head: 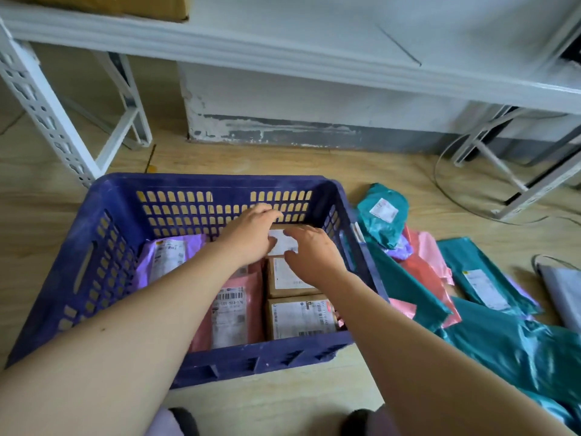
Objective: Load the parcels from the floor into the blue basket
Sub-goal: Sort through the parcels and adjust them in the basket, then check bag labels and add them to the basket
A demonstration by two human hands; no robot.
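Parcels sit partly in the blue basket (94, 256) and partly on the wooden floor (37, 196) to its right. At far left a white metal shelf leg (41, 111) stands on the floor behind the basket. Inside the basket, a purple mailer (166, 256) leans against the left wall, and a pink mailer (232, 313) with a white barcode label lies flat beside it. My left hand (251, 234) and my right hand (311, 253) reach into the far right corner of the basket, both closed around a small cardboard box (283, 242) with a white label, fingers curled over its edges. Nearer to me, two more cardboard boxes lie flat in a row along the right wall: the middle box (287, 280) touches the front box (301, 317). Right of the basket, on the floor, a teal mailer (383, 215) rests against the basket's outer wall, with a heap of pink mailers (424, 265) and teal mailers (484, 284) overlapping beyond it. At the far right edge lies a grey mailer (562, 287).
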